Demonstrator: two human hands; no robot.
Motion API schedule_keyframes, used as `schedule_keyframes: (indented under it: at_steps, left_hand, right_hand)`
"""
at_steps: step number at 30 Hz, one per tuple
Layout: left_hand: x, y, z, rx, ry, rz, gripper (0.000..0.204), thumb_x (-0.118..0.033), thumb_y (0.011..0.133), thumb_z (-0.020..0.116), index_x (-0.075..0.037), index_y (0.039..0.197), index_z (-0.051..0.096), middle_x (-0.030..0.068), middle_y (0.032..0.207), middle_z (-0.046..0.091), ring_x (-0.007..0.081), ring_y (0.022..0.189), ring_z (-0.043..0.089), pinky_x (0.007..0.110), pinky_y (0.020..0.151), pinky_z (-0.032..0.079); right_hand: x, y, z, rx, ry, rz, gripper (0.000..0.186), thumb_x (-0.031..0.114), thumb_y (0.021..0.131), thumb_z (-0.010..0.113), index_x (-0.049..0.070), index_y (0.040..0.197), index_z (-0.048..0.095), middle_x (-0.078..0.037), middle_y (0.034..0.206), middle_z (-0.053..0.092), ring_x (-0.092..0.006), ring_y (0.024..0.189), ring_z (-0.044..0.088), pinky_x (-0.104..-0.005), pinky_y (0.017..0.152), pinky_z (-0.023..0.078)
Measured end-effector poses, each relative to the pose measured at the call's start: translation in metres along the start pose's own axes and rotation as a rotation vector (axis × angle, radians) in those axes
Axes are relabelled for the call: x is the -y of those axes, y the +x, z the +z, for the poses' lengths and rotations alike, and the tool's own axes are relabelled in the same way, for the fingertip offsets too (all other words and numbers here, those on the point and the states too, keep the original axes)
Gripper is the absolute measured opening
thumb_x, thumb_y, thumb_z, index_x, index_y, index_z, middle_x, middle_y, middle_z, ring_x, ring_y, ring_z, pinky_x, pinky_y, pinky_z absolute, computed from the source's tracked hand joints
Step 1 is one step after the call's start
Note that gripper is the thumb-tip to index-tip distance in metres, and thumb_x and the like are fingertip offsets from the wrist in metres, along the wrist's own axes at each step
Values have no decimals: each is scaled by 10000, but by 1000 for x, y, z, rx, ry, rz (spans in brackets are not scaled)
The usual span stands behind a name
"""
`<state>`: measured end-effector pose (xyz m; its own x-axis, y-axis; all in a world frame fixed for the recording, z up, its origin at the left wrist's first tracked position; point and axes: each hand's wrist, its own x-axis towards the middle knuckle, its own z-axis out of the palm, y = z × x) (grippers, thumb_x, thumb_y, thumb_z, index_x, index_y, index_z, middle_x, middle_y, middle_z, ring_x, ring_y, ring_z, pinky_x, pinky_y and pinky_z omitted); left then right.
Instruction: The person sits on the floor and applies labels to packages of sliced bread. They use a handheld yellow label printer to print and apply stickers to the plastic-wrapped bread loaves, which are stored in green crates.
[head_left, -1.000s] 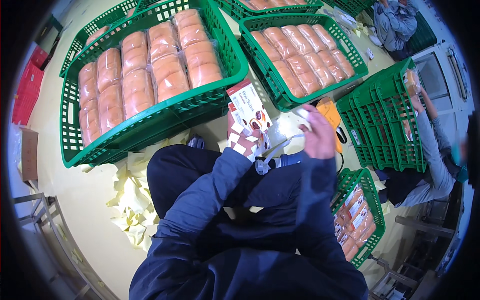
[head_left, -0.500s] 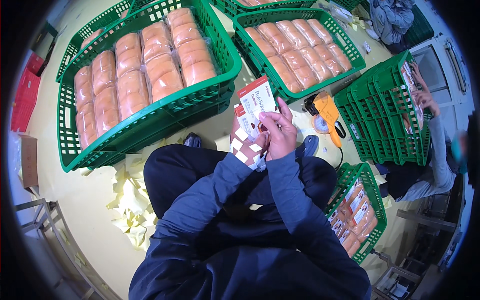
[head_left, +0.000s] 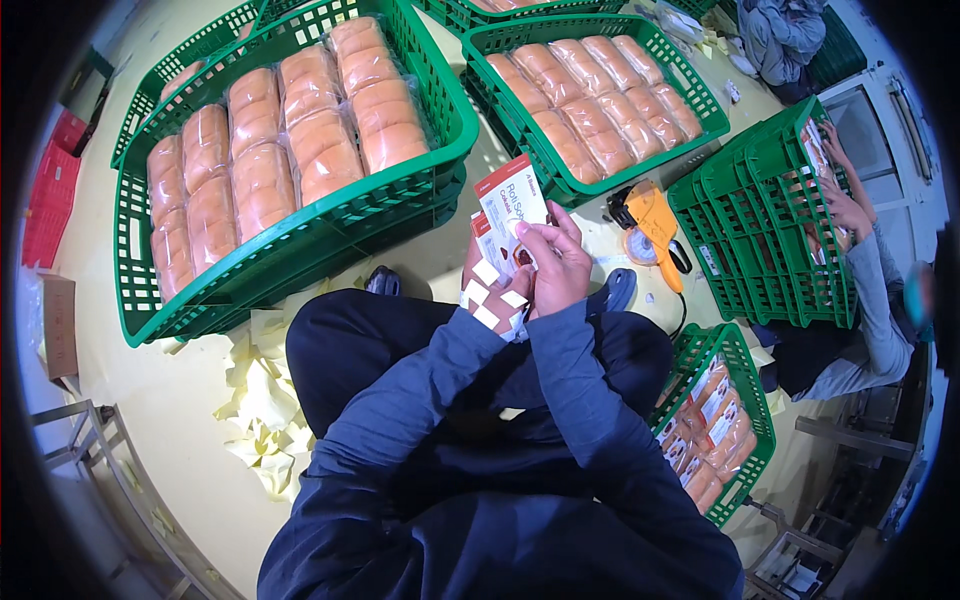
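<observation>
Pale floor [head_left: 105,300] is running under everything, with green bread crates crowding around the seated person. Compared with a second ago, the right grip [head_left: 558,265] isn't hanging out by the orange handheld tool [head_left: 655,222] anymore; it's now pinching the printed cards [head_left: 512,190], thumb on the face, joining the left grip [head_left: 495,292], which is holding them from below with its fingers mostly hidden. I'm reading that as two-handed work on the cards; whether a sticker is going on, I can't tell. Pale squares [head_left: 485,272] are sitting on the back of the left grip. Cards are hovering beyond the knees, between the big left crate [head_left: 330,225] and the middle crate [head_left: 650,164], both rims standing near. Most room I'm seeing is rightward, toward the tool; leftward, crate wall is limiting swing. Small crate [head_left: 757,405] is bounding the right knee's side.
</observation>
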<state>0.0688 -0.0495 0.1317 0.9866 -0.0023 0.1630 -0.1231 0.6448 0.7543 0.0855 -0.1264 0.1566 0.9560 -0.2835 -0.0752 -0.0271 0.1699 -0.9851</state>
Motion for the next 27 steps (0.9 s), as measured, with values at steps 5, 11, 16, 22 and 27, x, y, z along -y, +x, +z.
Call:
schedule_keyframes:
  at_steps: [5, 11, 16, 22, 27]
  left_hand:
    - [2, 0, 0, 3, 37, 29, 670, 82, 726, 357, -56, 1372, 249, 163, 1282, 456, 256, 1180, 492, 369, 991, 412]
    - [5, -3, 1, -62, 144, -11, 653, 109, 737, 348, -50, 1363, 248, 170, 1260, 467, 258, 1167, 502, 368, 977, 426]
    - [-4, -1, -1, -28, 111, -15, 642, 110, 742, 357, -47, 1355, 252, 172, 1251, 470, 255, 1156, 508, 357, 965, 435]
    - [-5, -6, -8, 33, 252, -59, 591, 43, 724, 526, -31, 1280, 340, 111, 1116, 560, 205, 1011, 586, 324, 845, 503]
    - [5, -1, -21, 84, 90, -175, 579, 22, 749, 584, -36, 1281, 362, 102, 1135, 562, 200, 1012, 590, 326, 869, 503]
  right_hand:
    - [-4, 1, -2, 0, 19, 6, 150, 126, 747, 723, -5, 815, 697, -152, 1324, 390, -231, 1190, 444, -336, 922, 400]
    - [-3, 0, 1, -24, -78, -11, 191, 157, 725, 748, -12, 730, 659, -187, 1318, 386, -263, 1203, 429, -364, 957, 368]
    - [-23, 10, -10, 7, -171, -58, 357, 184, 700, 781, 0, 848, 514, -219, 1250, 406, -286, 1162, 440, -394, 961, 365]
    - [10, 19, -7, 87, -7, 74, 538, 135, 714, 783, -4, 1051, 388, -161, 1064, 507, -182, 948, 541, -279, 749, 495]
    - [-2, 18, -26, 133, 29, -31, 345, 59, 782, 699, -59, 1052, 518, -122, 976, 622, -131, 846, 595, -252, 703, 488]
